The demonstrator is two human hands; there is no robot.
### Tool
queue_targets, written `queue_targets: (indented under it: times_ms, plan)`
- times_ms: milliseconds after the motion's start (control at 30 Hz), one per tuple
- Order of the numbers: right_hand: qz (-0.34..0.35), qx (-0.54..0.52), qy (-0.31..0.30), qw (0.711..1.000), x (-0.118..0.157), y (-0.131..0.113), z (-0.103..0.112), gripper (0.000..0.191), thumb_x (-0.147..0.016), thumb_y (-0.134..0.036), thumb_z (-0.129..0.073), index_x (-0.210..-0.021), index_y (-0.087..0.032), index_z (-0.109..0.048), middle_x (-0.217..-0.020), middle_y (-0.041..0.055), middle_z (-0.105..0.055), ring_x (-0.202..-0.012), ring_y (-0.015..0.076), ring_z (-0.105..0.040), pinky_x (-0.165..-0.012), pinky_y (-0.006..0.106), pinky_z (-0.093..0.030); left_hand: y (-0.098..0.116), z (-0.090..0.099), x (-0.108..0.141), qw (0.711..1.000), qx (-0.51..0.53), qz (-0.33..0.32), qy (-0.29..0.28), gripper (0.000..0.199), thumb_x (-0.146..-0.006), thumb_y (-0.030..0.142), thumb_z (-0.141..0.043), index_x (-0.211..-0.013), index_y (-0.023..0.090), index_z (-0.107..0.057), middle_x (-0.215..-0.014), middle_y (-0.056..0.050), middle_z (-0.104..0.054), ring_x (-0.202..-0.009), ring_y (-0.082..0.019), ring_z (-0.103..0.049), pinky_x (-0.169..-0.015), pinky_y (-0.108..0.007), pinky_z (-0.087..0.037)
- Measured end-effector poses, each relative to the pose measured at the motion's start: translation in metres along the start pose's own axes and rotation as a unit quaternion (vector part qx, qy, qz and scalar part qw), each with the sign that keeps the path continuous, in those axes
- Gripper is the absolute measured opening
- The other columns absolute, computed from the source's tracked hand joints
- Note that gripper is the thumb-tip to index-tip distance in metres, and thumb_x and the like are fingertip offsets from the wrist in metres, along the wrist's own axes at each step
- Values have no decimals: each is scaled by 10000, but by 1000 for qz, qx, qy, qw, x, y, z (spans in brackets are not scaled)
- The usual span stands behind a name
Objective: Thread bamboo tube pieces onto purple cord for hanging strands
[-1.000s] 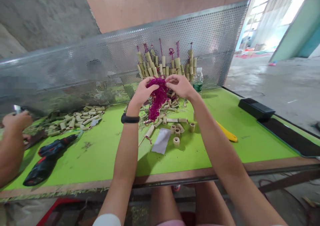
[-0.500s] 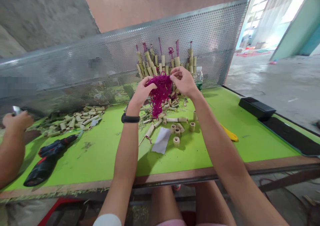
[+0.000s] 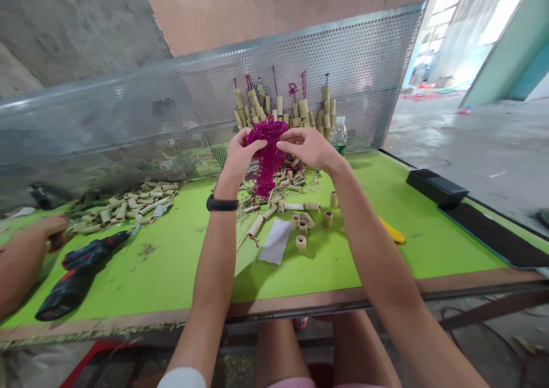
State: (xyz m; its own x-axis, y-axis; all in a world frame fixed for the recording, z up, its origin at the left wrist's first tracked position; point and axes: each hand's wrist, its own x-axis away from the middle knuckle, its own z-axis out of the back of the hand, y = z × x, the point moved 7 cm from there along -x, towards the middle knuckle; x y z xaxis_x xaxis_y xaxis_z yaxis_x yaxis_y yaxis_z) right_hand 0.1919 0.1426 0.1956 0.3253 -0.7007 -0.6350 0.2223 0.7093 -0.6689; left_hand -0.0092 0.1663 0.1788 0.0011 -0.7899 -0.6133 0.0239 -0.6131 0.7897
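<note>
A tangled bundle of magenta string (image 3: 269,165) hangs in the air above the table, between my two hands. My left hand (image 3: 242,154) grips its left side, thumb across the front. On the other side, my right hand (image 3: 307,146) pinches into the bundle with thumb and fingers. Below lie cut bamboo tubes, among them a short ring (image 3: 301,243) standing on end and a strung bamboo piece (image 3: 257,225). A white slip of paper (image 3: 275,242) rests beside them. Behind my hands, bamboo bundles (image 3: 303,107) with magenta loops lean on the perforated metal panel.
At left lie a cordless drill (image 3: 81,268) and a heap of bamboo pieces (image 3: 124,208); a co-worker's hand (image 3: 54,226) is near them. To the right are a yellow handle (image 3: 392,231), a black box (image 3: 436,186) and a dark flat device (image 3: 493,233). A plastic bottle (image 3: 339,135) stands behind.
My right hand has moved left and slightly down, from the string's upper edge onto the bundle. The bundle shifted a little left. The co-worker's hand moved right and down.
</note>
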Motion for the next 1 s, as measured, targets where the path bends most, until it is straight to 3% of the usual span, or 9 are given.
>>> queue_targets:
  times_ms: [300, 533, 667, 900, 1000]
  plan:
    - [-4, -9, 36, 999, -9, 12, -11, 129, -934, -278, -766, -951, -179, -847, -995, 94, -834, -939, 242, -754, -965, 430, -605, 3, -3, 1, 1000, -10, -2, -2, 300, -760, 237, -811, -843, 231, -523, -786, 15, -542, -783, -167, -653, -707, -295, -600]
    - [-44, -14, 29, 999, 0, 13, 7, 246, -955, -399, -827, -829, -188, -823, -802, 68, -778, -694, 175, -649, -699, 341, -564, -1, 10, -2, 998, -36, 16, 53, 279, -786, 233, -812, -828, 231, -536, -752, 18, -586, -718, -153, -648, -633, -268, -602]
    - [-40, -48, 25, 998, 7, -1, 23, 291, -962, -493, -834, -923, -204, -836, -854, 76, -790, -720, 167, -666, -654, 312, -564, -4, 15, -1, 996, -44, 37, 75, 199, -816, 244, -784, -874, 232, -594, -784, 5, -663, -692, -147, -670, -584, -245, -585]
    - [-32, -53, 0, 998, 7, -21, 15, 421, -896, -566, -883, -1133, -221, -840, -846, 66, -791, -814, 208, -721, -691, 326, -602, -6, 10, -5, 998, -14, 41, 50, 174, -818, 215, -773, -941, 217, -649, -920, -30, -751, -811, -163, -736, -730, -291, -650]
    - [-27, -43, -1, 999, 10, -23, 26, 443, -884, -562, -887, -1163, -221, -839, -877, 70, -803, -842, 221, -731, -726, 346, -614, -6, 6, -7, 999, 8, 23, 45, 180, -779, 143, -762, -923, 202, -673, -904, -27, -746, -801, -146, -724, -730, -263, -642]
